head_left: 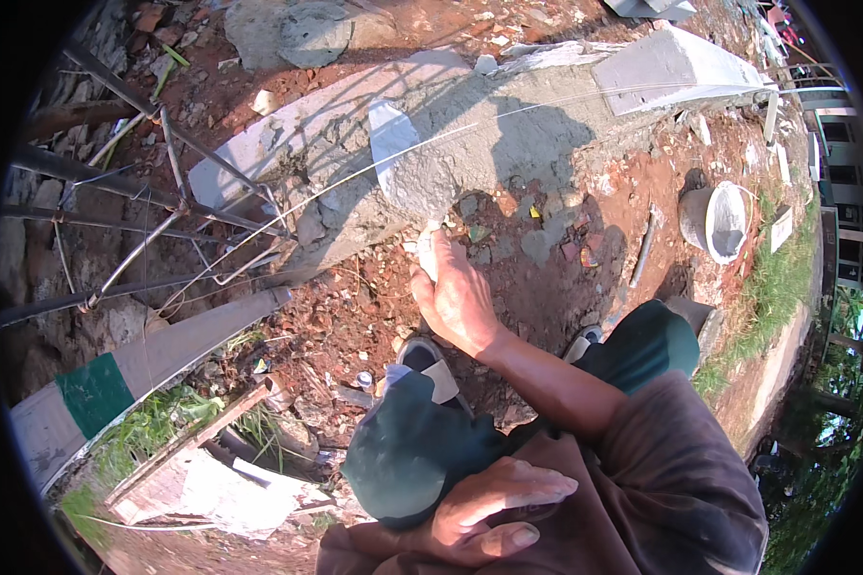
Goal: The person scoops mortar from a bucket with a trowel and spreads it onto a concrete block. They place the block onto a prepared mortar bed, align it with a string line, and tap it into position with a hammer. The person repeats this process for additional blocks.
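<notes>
Outdoor red dirt ground [345, 316], mortar-covered strip [537, 144] across it. Rebar cage [177, 206] by its left end. String line [451, 135] spans above the strip, probably as an alignment reference. White bucket [726, 225] off right, likely parked clear of the feet. Left hand [494, 508] over lap, fingers loosely extended, nothing visible in it. Right hand [458, 302] curled around the trowel [414, 182] handle, blade over the strip's near edge, presumably for flat strokes.

A white-rimmed bucket [696, 217] sits well right of the right hand [458, 299]; a rebar cage [180, 203] lies to its left.
</notes>
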Motion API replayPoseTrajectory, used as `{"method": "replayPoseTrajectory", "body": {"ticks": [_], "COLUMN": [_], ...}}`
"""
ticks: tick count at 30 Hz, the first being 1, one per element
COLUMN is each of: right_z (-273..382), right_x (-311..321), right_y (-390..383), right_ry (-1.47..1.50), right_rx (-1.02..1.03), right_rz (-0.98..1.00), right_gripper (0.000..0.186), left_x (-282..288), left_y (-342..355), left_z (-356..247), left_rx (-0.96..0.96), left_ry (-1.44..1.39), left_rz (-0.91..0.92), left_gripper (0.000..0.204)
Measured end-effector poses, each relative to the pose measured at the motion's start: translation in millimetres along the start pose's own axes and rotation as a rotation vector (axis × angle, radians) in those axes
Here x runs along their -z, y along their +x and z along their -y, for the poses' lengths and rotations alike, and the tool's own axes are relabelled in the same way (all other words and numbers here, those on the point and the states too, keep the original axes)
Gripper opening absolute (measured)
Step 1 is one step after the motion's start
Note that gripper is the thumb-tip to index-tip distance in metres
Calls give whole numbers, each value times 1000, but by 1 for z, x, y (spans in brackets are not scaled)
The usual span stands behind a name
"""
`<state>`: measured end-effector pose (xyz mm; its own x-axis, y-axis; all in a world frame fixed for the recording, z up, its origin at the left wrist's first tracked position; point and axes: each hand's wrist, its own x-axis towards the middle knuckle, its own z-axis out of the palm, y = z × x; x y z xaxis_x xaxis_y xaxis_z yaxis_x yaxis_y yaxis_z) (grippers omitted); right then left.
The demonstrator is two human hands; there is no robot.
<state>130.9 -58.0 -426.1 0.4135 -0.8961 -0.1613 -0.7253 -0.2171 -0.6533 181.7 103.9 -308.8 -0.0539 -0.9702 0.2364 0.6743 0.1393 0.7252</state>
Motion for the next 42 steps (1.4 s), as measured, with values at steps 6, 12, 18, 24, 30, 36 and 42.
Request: {"method": "replayPoseTrajectory", "body": {"ticks": [6,12,18,24,30,36,42], "right_z": [-18,20,50,22,51,-27,-128], "right_x": [9,-19,-31,-32,-34,28,151], "right_y": [-1,-5,-8,-7,-12,4,39], "right_ry": [111,59,143,65,151,-255,-444], "right_rx": [-6,19,35,-46,58,227,40], "right_rz": [-175,54,141,24,260,120,-33], "right_gripper": [51,58,55,54,56,54,52], "left_x": [1,0,1,6,4,-1,-8], "left_y": [-6,-10,-10,-17,-12,-11,-2], "left_z": [-2,-4,-3,-7,-4,2,14], "left_rx": [44,23,4,8,-8,-23,-29], "left_ry": [-48,-27,-7,12,24,-10,-28], "left_rz": [46,39,61,63,58,-21,-72], "left_gripper": [41,40,41,41,44,43,43]}}
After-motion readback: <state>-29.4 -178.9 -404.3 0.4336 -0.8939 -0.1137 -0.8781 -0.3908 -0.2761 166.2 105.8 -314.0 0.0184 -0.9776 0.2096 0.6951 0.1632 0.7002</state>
